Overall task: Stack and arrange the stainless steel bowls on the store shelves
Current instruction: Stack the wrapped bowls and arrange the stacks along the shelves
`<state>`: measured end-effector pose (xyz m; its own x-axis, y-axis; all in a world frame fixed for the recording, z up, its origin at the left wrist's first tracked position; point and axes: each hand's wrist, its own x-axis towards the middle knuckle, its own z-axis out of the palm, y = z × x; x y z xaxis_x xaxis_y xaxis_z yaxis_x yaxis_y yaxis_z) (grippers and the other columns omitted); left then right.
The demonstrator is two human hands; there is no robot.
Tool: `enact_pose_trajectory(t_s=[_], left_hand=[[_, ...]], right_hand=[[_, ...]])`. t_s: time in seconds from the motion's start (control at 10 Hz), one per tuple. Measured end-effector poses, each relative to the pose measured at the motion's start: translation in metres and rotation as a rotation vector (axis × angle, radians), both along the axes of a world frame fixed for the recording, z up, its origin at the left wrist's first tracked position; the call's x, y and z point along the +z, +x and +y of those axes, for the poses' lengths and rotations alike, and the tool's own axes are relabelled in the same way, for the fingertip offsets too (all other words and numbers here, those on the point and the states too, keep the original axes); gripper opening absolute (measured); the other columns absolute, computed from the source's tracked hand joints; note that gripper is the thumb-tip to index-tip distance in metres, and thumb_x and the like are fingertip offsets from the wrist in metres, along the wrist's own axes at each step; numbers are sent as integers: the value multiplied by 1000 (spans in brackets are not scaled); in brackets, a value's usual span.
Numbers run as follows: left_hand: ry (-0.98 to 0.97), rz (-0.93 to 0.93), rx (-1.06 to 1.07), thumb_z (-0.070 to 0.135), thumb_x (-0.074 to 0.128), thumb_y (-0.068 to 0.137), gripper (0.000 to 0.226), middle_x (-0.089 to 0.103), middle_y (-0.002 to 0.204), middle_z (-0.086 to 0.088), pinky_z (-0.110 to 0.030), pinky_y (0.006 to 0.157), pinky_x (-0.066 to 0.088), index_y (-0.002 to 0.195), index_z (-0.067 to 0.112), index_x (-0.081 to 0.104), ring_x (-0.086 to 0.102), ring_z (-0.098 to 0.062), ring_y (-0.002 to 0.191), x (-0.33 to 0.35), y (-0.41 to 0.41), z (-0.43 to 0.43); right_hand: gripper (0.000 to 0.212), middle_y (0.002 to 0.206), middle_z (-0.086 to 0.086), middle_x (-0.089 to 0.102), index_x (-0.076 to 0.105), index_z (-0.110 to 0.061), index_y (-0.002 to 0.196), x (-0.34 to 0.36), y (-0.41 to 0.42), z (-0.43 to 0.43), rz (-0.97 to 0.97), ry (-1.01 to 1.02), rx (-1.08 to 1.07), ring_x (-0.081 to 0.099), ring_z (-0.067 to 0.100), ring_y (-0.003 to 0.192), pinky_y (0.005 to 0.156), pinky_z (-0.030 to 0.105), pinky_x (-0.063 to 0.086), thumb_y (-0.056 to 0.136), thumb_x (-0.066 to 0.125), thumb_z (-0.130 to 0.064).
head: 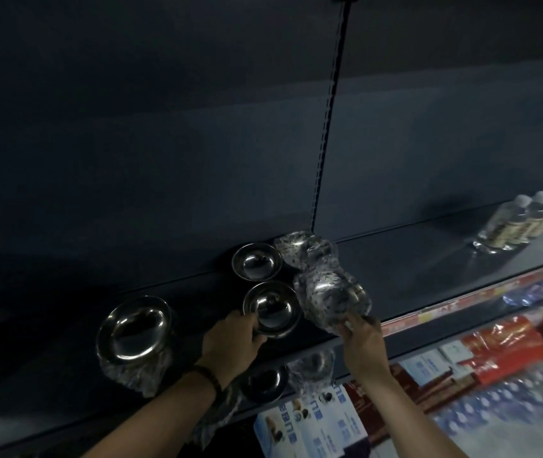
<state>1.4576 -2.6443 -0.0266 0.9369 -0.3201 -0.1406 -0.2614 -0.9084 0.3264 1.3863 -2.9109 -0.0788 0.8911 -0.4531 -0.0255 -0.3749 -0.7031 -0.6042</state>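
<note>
On the shelf [412, 259], the left hand [232, 338] grips a steel bowl [271, 309]; just right of that bowl, the right hand [362, 340] pinches a plastic-wrapped bundle [329, 292].

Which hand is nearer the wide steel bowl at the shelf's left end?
Left. The left hand sits just right of the wide steel bowl; the right hand is farther right.

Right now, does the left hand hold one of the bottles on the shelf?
No, the left hand grips the rim of an unwrapped steel bowl, and the bottles stand apart at the right.
</note>
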Motion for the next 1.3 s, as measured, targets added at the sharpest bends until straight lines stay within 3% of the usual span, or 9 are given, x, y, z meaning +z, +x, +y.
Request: enact_pose_trajectory(t_s=[0.2, 0.3, 0.4, 0.5, 0.6, 0.8, 0.9, 1.1, 1.3], left_hand=[[15, -31, 43, 61, 65, 96, 31, 59, 117, 8, -28, 79, 51, 115, 37, 64, 64, -15, 107, -6, -7, 14], [20, -48, 81, 61, 66, 94, 32, 61, 117, 6, -31, 83, 55, 116, 37, 65, 66, -16, 107, -8, -7, 26], [23, -56, 125, 59, 67, 94, 33, 63, 118, 5, -33, 84, 57, 119, 36, 66, 68, -19, 108, -6, -7, 37], [13, -62, 151, 57, 67, 93, 32, 66, 116, 5, -38, 84, 61, 116, 34, 66, 70, -21, 106, -7, -7, 43], [23, -76, 178, 55, 66, 94, 32, 70, 116, 4, -39, 84, 61, 118, 33, 66, 72, -22, 106, -7, -7, 49], [103, -55, 215, 52, 60, 98, 41, 71, 121, -5, -41, 86, 63, 129, 24, 62, 72, -29, 110, -6, -7, 49], [157, -106, 180, 51, 55, 102, 63, 66, 128, -6, -39, 86, 59, 157, 26, 36, 70, -30, 115, -5, -15, 47], [222, -167, 132, 48, 47, 103, 74, 53, 139, -6, -40, 84, 55, 166, 24, 16, 67, -29, 114, 1, -35, 49], [217, -110, 93, 50, 51, 99, 65, 55, 140, -2, -40, 89, 56, 156, 24, 33, 65, -28, 118, 0, -42, 59]], right_hand=[[33, 134, 24, 53, 64, -15, 139, 0, 12, -3, -34, 15, -38, 49, 21, 94, 85, 31, 47, 106, 59, -11], [50, 150, 32, 40, 46, -13, 153, -1, 12, 0, 87, 31, -51, 52, 42, 127, 98, 42, 52, 105, 59, -16], [79, 161, 32, 22, 22, -17, 160, 14, 10, 19, 200, -211, -134, 37, 50, 143, 111, 56, 46, 98, 64, -39], [59, 142, 27, 47, 47, -14, 141, 40, 20, 40, -22, -374, -76, 50, 46, 129, 101, 58, 48, 90, 70, -33], [34, 119, 18, 65, 61, -14, 128, 55, 55, 63, -142, -201, 156, 65, 39, 106, 84, 45, 56, 96, 67, -23], [50, 125, 21, 69, 50, -16, 152, 58, 128, 100, 66, -216, 383, 69, 40, 115, 93, 45, 57, 102, 55, -17], [50, 136, 21, 65, 47, -10, 152, 48, 145, 104, 212, -311, 389, 65, 36, 126, 99, 42, 55, 102, 51, -7], [30, 129, 21, 66, 65, -5, 129, 34, 150, 103, 160, -322, 363, 64, 40, 120, 94, 38, 51, 106, 46, -10], [46, 131, 18, 67, 56, -11, 144, 44, 144, 110, 84, -276, 297, 67, 30, 121, 97, 33, 55, 100, 49, 0]])
